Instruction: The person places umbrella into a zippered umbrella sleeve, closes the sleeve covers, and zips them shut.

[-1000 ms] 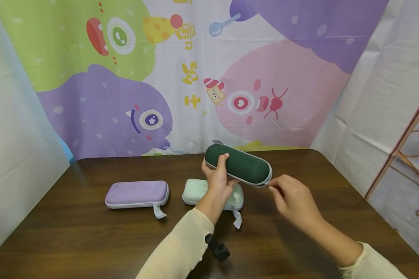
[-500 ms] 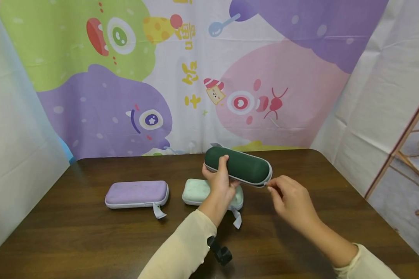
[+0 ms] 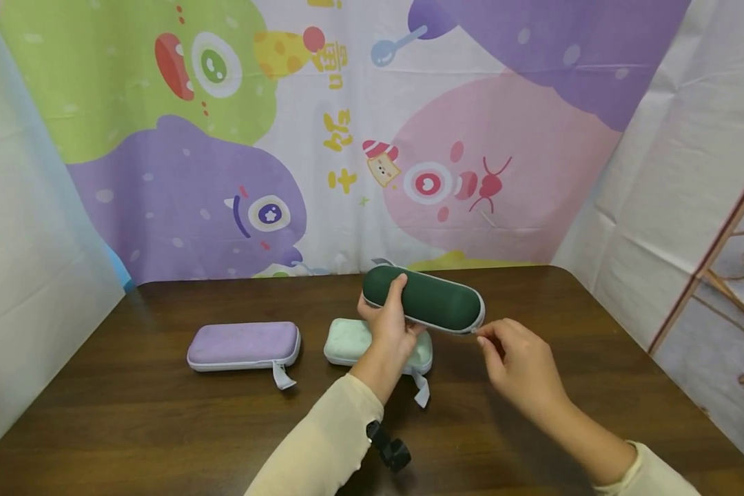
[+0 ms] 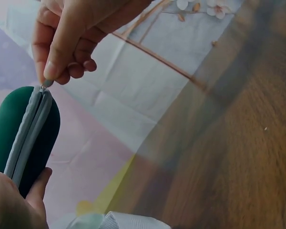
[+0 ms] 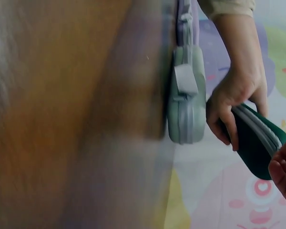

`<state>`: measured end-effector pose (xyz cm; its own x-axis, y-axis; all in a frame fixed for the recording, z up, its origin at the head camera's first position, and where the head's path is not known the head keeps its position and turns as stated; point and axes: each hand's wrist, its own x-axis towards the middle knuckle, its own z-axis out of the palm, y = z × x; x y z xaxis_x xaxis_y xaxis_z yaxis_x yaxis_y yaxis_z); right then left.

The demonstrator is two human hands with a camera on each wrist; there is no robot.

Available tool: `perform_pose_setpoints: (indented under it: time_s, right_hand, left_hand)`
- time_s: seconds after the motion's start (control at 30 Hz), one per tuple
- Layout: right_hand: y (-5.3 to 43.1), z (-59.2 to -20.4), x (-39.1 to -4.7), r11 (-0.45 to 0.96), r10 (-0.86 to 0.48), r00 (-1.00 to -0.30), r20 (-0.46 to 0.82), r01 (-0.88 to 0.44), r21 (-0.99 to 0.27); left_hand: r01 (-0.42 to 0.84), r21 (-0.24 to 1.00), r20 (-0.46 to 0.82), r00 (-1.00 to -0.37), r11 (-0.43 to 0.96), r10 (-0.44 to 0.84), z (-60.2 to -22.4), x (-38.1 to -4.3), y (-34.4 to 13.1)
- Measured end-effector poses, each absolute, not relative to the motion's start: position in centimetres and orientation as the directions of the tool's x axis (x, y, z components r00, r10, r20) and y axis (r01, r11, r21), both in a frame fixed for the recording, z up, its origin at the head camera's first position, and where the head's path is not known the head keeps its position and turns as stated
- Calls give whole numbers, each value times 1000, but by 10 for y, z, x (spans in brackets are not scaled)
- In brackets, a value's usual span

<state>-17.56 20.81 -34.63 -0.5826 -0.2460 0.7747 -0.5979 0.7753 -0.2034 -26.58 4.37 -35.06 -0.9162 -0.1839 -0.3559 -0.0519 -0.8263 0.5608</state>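
In the head view, my left hand (image 3: 389,331) grips a dark green hard-shell zip case (image 3: 440,300) with rounded ends, thumb across its top face. The case is held up above the table, its right end tilted lower. At that end my right hand (image 3: 523,365) pinches the zipper pull; in the left wrist view the small pull (image 4: 48,83) sits between thumb and index finger. The grey zipper seam (image 4: 26,129) runs along the case's side from there. In the right wrist view, the left hand's fingers wrap around the case. The case's inside is hidden.
A mint green zip case (image 3: 344,337) lies on the brown wooden table (image 3: 161,427), partly behind the left hand. To its left is a purple zip case (image 3: 242,344) with a grey strap. A cartoon-printed curtain (image 3: 341,227) hangs behind the table.
The green case has sunk slightly in the left hand. My right hand has moved slightly down and right with the case's end, still pinching the zipper pull. The other cases have not moved.
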Motion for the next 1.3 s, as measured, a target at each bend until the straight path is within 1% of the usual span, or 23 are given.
perform_pose_setpoints:
  time_s: [0.17,0.3,0.53,0.63,0.8,0.97,1.17,1.3]
  right_hand:
    - [199,-351,-172,791,-176,-581,795,-564,-237]
    - [196,-352,-172,792,-160,-580,799,-558,-246]
    - [208,-343,-176,790,-167,-565,808,-567,-233]
    - [215,-337,-179,792,-158,-557,816,-565,-232]
    - [227,-332,-185,802,-136,-551,823,-549,-235]
    - [239,-330,-191,815,-103,-554,826,-523,-249]
    - [249,-332,-197,823,-81,-565,821,-503,-265]
    - [256,-332,-200,833,-70,-584,809,-481,-275]
  left_hand:
    - [-33,575,-360,-907,-817,-217,-353,-265,47]
    - [-25,583,-359,-905,-812,-230,-353,-265,47]
    - [-71,502,-352,-927,-862,-129,-350,-265,41]
    - [-106,504,-358,-929,-857,-95,-348,-265,36]
    - [-144,548,-346,-936,-824,-67,-346,-265,25]
    - [-144,631,-272,-961,-763,-44,-350,-268,16]
    - [-158,674,-209,-978,-721,19,-352,-271,8]
    - [-177,734,-159,-983,-656,87,-352,-273,1]
